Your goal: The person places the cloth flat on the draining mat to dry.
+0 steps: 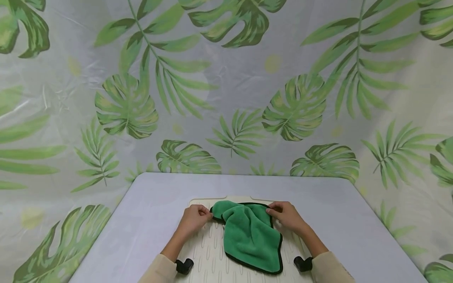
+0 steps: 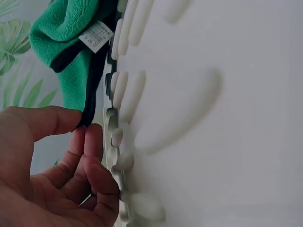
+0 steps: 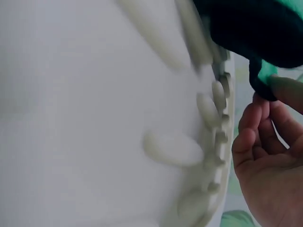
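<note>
while both hands (image 1: 193, 220) (image 1: 288, 216) pinch the cloth (image 1: 251, 237), only the left wrist view shows its label (image 2: 96, 37).

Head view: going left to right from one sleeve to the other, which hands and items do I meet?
Left sleeve, left hand, green cloth with dark edging, right hand, right sleeve.

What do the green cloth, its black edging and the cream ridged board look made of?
Green cloth: probably microfibre or terry; matte, fuzzy pile.
Black edging: likely fabric binding tape; looks flat, without the pile.
Cream ridged board: likely moulded plastic, possibly silicone; smooth, low-gloss, ridges seemingly one piece with the base.
</note>
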Available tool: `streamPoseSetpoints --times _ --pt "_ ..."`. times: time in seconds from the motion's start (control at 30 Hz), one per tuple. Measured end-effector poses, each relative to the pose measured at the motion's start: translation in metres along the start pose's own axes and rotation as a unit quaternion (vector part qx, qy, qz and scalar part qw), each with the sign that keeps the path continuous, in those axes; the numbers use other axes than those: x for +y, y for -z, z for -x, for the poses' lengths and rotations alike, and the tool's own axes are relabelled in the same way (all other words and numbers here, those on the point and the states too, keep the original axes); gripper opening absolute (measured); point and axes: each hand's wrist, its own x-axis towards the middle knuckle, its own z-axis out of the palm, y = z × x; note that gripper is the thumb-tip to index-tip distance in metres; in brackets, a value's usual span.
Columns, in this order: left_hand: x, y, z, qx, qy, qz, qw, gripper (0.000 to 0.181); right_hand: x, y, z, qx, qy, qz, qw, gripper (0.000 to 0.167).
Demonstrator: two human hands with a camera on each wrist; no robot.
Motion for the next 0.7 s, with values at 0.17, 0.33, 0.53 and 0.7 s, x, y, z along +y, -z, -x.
streamPoseSetpoints --times 0.17,0.33,0.53,0.7 --pt "-0.001 0.011 -0.003 0.014 0.009 -0.008 0.9998 0.012 0.001 0.007 -0.001 0.035 -0.025 0.009 0.9990 0.026" --pt "-0.003 0.020 -0.008 0.022 0.019 -0.017 0.9994 0.010 0.006 0.011 -0.003 0.048 -0.021 0.027 0.9983 0.027" --pt "-0.006 0.025 -0.017 0.040 -0.002 -0.046 0.9982 0.009 0.007 0.008 -0.008 0.067 -0.012 0.071 0.9952 0.022" --pt "-0.009 0.027 -0.026 0.066 -0.027 -0.076 0.9946 0.003 0.006 0.005 -0.010 0.080 -0.017 0.083 0.9932 0.018"
